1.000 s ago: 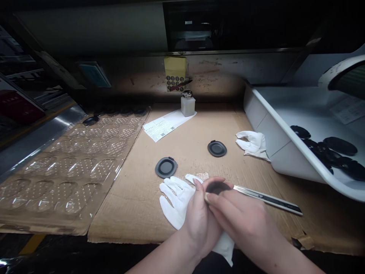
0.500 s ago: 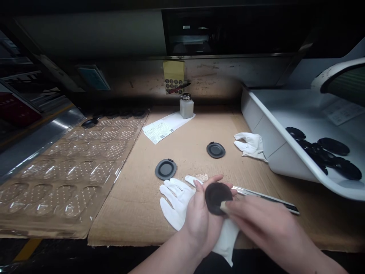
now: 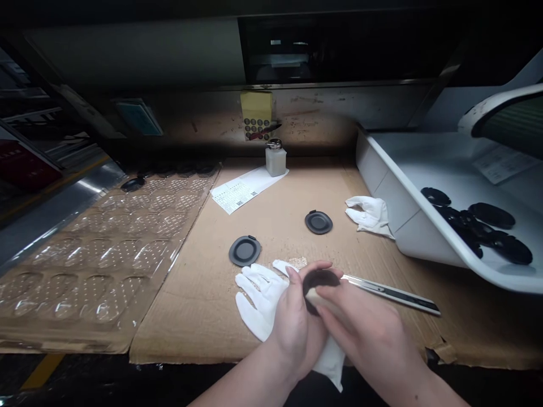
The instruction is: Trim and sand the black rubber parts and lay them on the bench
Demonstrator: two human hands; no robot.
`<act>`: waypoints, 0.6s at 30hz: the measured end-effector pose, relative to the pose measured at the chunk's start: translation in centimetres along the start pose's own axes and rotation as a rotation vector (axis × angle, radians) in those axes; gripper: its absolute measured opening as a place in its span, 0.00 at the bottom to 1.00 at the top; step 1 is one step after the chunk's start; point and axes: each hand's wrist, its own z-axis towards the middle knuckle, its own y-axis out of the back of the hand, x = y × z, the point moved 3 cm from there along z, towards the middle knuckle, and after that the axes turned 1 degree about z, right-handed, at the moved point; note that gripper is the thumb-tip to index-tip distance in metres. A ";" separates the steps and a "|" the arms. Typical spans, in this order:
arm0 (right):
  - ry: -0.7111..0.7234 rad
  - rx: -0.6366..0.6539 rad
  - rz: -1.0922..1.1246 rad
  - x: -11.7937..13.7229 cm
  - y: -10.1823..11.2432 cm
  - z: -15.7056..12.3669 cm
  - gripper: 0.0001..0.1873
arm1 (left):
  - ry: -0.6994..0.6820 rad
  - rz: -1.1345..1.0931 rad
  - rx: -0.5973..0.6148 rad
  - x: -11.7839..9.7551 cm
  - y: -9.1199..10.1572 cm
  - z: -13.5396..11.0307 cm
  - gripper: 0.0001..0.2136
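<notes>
My left hand (image 3: 297, 325) is wrapped round a dark rounded lid-like part (image 3: 319, 278), held with its face up. Pinched in my right hand (image 3: 369, 322) is a small pale piece (image 3: 313, 294), pressed against that face; its kind is unclear. Under my hands lies a white glove (image 3: 259, 294), partly covered by my left hand. Two similar black parts rest on the cardboard, one (image 3: 245, 251) beyond the glove's fingers and another (image 3: 318, 222) farther right. A utility knife (image 3: 392, 293) lies just beyond my right hand.
Clear plastic blister trays (image 3: 119, 249) cover the left side. A white bin (image 3: 411, 249) at right holds several black parts (image 3: 492, 215). A crumpled white glove (image 3: 370, 215) lies beside it. A pump bottle (image 3: 276, 159) stands on printed paper (image 3: 240, 195) at the back.
My right hand has moved left and inward over the dark part, bringing the pale piece toward its middle. My left hand still holds the part, and more of the knife now shows.
</notes>
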 end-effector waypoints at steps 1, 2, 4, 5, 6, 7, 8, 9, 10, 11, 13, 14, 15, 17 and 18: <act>0.011 -0.034 -0.026 -0.1 0.0 0.2 0.11 | 0.002 -0.018 0.008 0.0 0.0 0.0 0.24; 0.019 -0.069 -0.050 -0.1 0.0 0.3 0.12 | 0.007 -0.034 0.013 0.0 0.0 0.0 0.23; 0.044 -0.107 -0.060 0.3 -0.2 0.2 0.13 | 0.021 -0.046 0.015 0.0 0.0 0.0 0.24; 0.063 -0.106 -0.044 0.6 -0.4 0.1 0.13 | 0.031 -0.044 0.009 0.0 0.1 -0.1 0.25; 0.081 -0.099 -0.026 0.9 -0.5 0.0 0.14 | 0.039 -0.040 0.001 0.1 0.1 -0.1 0.26; 0.096 -0.085 -0.013 1.1 -0.6 0.0 0.14 | 0.044 -0.036 -0.003 0.1 0.2 -0.1 0.26; 0.106 -0.071 -0.014 1.2 -0.6 0.1 0.15 | 0.046 -0.035 -0.004 0.1 0.2 -0.1 0.27; 0.110 -0.064 -0.036 1.1 -0.6 0.3 0.15 | 0.044 -0.038 0.000 0.1 0.1 -0.1 0.26; 0.104 -0.064 -0.072 1.0 -0.5 0.6 0.14 | 0.038 -0.046 0.011 0.1 0.0 -0.1 0.26; 0.095 -0.068 -0.113 0.7 -0.5 0.9 0.13 | 0.031 -0.055 0.026 0.1 -0.1 -0.1 0.25; 0.083 -0.085 -0.162 0.5 -0.4 1.4 0.11 | 0.029 -0.070 0.045 0.1 -0.2 -0.2 0.24; 0.086 -0.089 -0.160 0.5 -0.4 1.4 0.11 | 0.033 -0.074 0.047 0.1 -0.2 -0.2 0.24; 0.090 -0.084 -0.140 0.6 -0.4 1.3 0.12 | 0.039 -0.076 0.047 0.1 -0.2 -0.2 0.25; 0.110 -0.060 -0.086 0.8 -0.4 1.0 0.14 | 0.050 -0.071 0.045 0.1 -0.2 -0.2 0.26; 0.114 -0.046 -0.064 0.9 -0.4 0.9 0.14 | 0.049 -0.066 0.047 0.1 -0.2 -0.2 0.26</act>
